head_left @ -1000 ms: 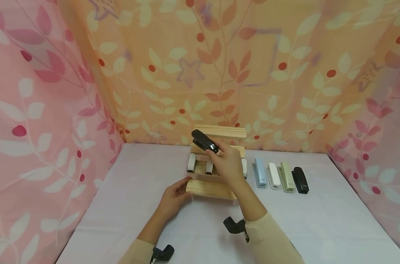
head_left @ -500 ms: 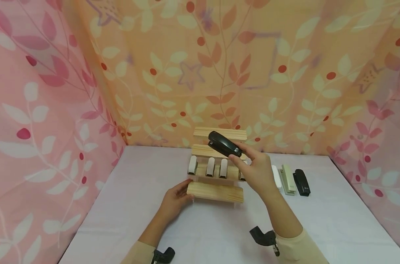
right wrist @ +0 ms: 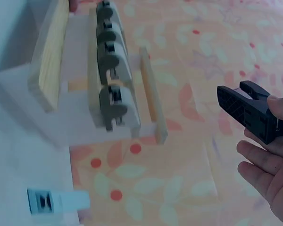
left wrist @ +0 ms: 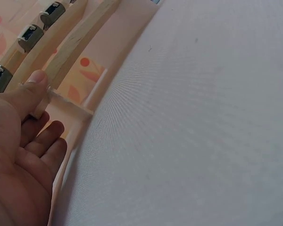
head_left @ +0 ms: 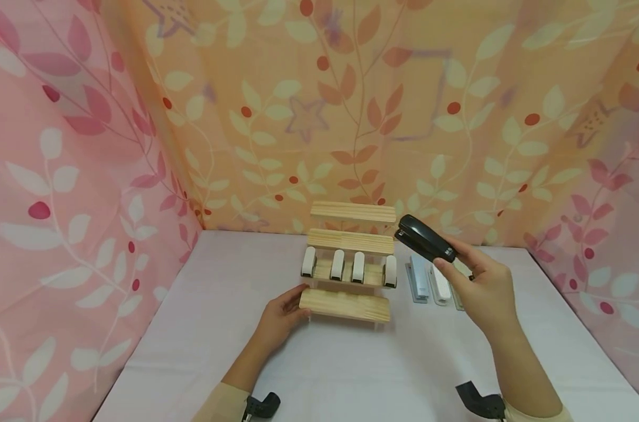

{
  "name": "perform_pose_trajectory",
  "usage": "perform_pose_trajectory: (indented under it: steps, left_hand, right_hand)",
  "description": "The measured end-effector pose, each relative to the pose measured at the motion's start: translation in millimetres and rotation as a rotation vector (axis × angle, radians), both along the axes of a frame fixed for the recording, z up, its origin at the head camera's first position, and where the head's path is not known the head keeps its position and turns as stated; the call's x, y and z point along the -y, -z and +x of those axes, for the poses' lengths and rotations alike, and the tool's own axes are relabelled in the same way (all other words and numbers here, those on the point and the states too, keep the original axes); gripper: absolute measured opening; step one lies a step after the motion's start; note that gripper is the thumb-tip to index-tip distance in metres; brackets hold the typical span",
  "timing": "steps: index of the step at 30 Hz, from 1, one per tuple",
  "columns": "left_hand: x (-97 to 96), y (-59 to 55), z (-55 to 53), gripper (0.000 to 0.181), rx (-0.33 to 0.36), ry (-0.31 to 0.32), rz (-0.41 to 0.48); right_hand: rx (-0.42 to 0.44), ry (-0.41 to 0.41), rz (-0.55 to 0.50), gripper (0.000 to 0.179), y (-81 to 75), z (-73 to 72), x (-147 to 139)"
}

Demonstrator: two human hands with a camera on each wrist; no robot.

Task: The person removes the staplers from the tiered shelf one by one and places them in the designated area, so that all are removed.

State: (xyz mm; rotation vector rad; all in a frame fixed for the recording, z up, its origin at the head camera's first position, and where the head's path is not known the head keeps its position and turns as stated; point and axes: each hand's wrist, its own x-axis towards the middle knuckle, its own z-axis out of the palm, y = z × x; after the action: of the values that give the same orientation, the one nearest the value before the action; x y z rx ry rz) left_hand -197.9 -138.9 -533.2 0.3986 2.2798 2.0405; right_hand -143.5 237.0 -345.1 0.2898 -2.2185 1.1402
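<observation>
My right hand [head_left: 482, 290] holds a black stapler [head_left: 424, 237] by its rear end, raised right of a tiered wooden rack [head_left: 345, 306]. In the right wrist view the stapler [right wrist: 247, 113] sits between thumb and fingers, its front end pointing toward the rack. My left hand [head_left: 278, 321] grips the left end of the rack's lowest board. The left wrist view shows the left thumb [left wrist: 35, 82] against that board's end, with the fingers curled below. Several white staplers [head_left: 358, 267] stand in a row on the second board up, spaced apart.
Right of the rack, a light blue stapler [head_left: 417, 280], a white stapler [head_left: 440, 286] and a pale green stapler [head_left: 458, 302] stand on the white tablecloth [head_left: 192, 328]. My right hand covers part of this row. A patterned curtain [head_left: 277, 146] hangs behind.
My right hand has carried the black stapler rightward, from above the rack to above the table staplers. The white staplers on the rack have come into full view. My left hand has stayed put.
</observation>
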Motion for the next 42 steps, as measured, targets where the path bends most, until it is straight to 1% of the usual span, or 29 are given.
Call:
perform_pose_trajectory:
  steps: [5,8,13,15,21,23,25,28,30,35,37,42]
  left_hand:
    - [-0.4,-0.3,0.5,0.073,-0.008,-0.007,-0.005]
    - [-0.6,-1.2,0.5,0.072,-0.001,-0.013,-0.005]
    - [-1.3,-2.0,0.4,0.071,0.009,-0.021,0.000]
    - [-2.1,-1.9,0.6,0.071,0.008,-0.019,0.006]
    - [-4.2,0.6,0.7,0.072,0.007,-0.021,0.004]
    - [-3.9,1.2,0.2,0.072,-0.003,-0.020,-0.005]
    - [-3.0,0.7,-0.2,0.073,-0.004,-0.021,-0.011]
    - [-1.6,-0.6,-0.5,0.073,0.001,-0.024,-0.016]
    - [-0.7,-1.5,-0.6,0.074,0.016,-0.026,-0.017]
    - [-0.7,-2.7,0.4,0.073,0.025,-0.022,-0.006]
    - [-1.3,-3.6,1.0,0.072,0.026,-0.021,-0.004]
    - [-2.3,-5.4,1.5,0.072,0.031,-0.019,-0.015]
  right_hand:
    - [-0.008,0.114,0.018,0.049,5.3,10.2,-26.7]
    - [-0.021,0.162,-0.012,0.050,9.7,13.6,-38.8]
    - [-0.048,0.202,-0.127,0.048,18.0,15.0,-52.0]
    - [-0.055,0.219,-0.147,0.047,21.3,15.2,-57.3]
    - [-0.053,0.279,-0.146,0.049,27.5,14.5,-75.4]
    - [-0.051,0.302,-0.153,0.049,30.8,13.2,-81.9]
    - [-0.035,0.334,-0.157,0.048,35.7,11.2,-88.7]
    - [0.015,0.382,-0.185,0.047,44.1,8.5,-99.0]
    - [0.037,0.413,-0.197,0.046,50.2,5.5,-106.6]
    - [0.072,0.453,-0.243,0.047,64.0,-3.1,-126.1]
    - [0.111,0.461,-0.287,0.047,68.4,-5.0,-133.3]
    - [0.209,0.522,-0.331,0.047,76.1,-7.2,-146.2]
